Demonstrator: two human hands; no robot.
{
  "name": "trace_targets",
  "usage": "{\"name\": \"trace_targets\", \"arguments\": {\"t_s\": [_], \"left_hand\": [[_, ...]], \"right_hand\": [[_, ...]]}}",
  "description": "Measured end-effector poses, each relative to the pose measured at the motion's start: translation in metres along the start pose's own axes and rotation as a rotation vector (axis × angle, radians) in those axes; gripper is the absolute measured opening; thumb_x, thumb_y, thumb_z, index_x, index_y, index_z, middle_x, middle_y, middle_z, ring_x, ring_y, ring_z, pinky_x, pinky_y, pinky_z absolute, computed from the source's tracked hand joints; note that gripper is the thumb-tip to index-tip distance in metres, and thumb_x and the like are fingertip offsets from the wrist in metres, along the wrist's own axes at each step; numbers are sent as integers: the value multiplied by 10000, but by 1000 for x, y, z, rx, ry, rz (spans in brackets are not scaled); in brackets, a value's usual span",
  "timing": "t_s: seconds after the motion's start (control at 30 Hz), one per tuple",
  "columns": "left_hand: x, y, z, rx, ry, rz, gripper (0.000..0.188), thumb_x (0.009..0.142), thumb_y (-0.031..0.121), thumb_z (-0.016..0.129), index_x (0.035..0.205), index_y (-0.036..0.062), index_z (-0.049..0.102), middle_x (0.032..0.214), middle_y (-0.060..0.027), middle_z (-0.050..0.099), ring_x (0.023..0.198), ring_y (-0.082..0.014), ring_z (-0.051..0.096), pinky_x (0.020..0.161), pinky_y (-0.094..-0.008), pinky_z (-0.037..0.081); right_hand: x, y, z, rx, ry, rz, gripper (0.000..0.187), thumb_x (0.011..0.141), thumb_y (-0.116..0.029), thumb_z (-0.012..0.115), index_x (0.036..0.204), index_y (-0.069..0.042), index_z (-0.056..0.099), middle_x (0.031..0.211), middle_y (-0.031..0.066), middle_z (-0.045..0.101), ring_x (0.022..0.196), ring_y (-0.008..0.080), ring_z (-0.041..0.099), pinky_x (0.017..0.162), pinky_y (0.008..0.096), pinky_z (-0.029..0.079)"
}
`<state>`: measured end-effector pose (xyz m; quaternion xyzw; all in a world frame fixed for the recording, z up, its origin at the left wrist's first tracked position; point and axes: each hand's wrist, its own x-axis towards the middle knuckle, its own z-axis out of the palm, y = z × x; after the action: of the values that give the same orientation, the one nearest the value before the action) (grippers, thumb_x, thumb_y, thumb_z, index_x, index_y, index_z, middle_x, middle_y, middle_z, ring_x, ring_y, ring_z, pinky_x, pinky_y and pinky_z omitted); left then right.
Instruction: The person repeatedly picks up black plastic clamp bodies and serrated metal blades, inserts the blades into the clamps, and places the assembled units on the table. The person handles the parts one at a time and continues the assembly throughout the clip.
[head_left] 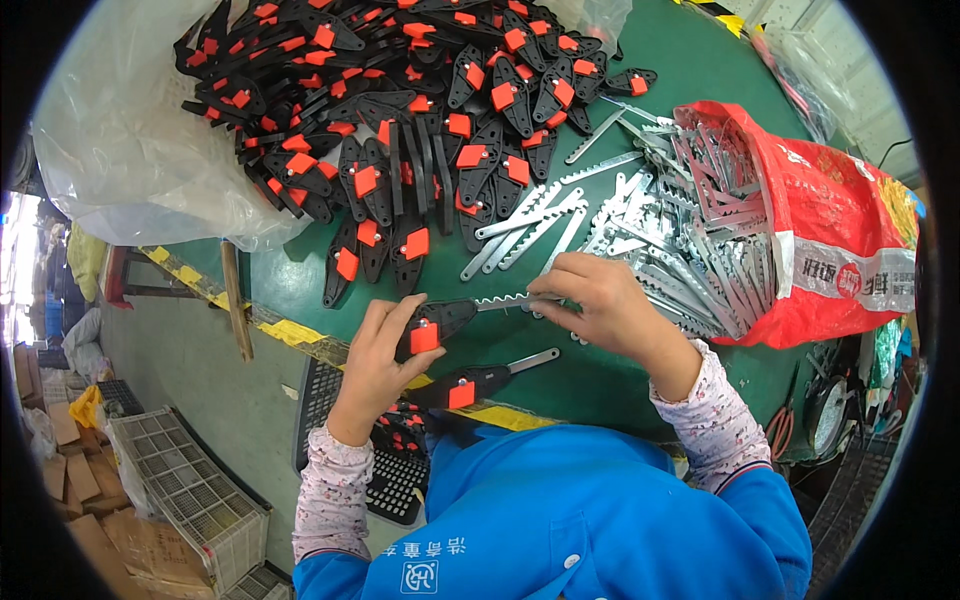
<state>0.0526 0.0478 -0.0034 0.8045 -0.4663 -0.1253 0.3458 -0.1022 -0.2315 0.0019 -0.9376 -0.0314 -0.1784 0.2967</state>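
Note:
My left hand point(382, 362) is closed around a black plastic part point(445, 320) with a red tab. A toothed metal strip point(502, 300) meets that part's narrow end, and my right hand point(590, 298) pinches the strip's other end. Just below, at the table's near edge, lies another black part point(485, 381) with a red tab and a metal strip point(534, 361) sticking out of it. A big heap of black parts with red tabs point(400, 150) covers the far left of the table. Loose toothed metal strips point(540, 228) are spread to its right.
A red bag point(835, 235) lies on its side at the right, spilling metal strips. Clear plastic sheeting point(130, 140) hangs beside the heap. The green table point(600, 385) has a yellow-black taped edge. Black and white crates point(190, 490) and cardboard are on the floor at left.

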Motion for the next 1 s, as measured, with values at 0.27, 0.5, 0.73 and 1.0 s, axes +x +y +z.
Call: {"name": "trace_targets", "arguments": {"t_s": [0.27,0.5,0.73,1.0], "left_hand": [[9,10,12,125,24,215,631,787,183,884,1338,8,629,1102,-172,703,977,-372,674,851,-447,555],[17,19,12,85,-8,175,618,782,206,884,1327,38,646,1044,-147,662,911,-365,664,812,-445,553],[9,12,22,320,-65,284,591,768,248,888,1295,90,671,1005,-91,620,869,-297,654,741,-399,539],[0,23,30,153,41,211,569,672,286,933,1161,79,728,964,-90,627,834,-298,650,717,-391,543]], "right_hand": [[3,-5,13,-164,58,-60,266,785,-233,845,929,-84,677,820,55,583,837,273,663,660,417,541],[2,-15,26,83,-86,-9,298,819,-209,823,969,-50,619,910,113,588,895,328,652,758,445,545],[25,33,44,-173,138,109,285,835,-195,818,1055,-36,730,1007,135,662,970,352,645,844,451,549],[16,-8,55,434,45,220,184,964,-216,742,1025,-42,753,950,135,696,905,357,680,796,451,548]]}}
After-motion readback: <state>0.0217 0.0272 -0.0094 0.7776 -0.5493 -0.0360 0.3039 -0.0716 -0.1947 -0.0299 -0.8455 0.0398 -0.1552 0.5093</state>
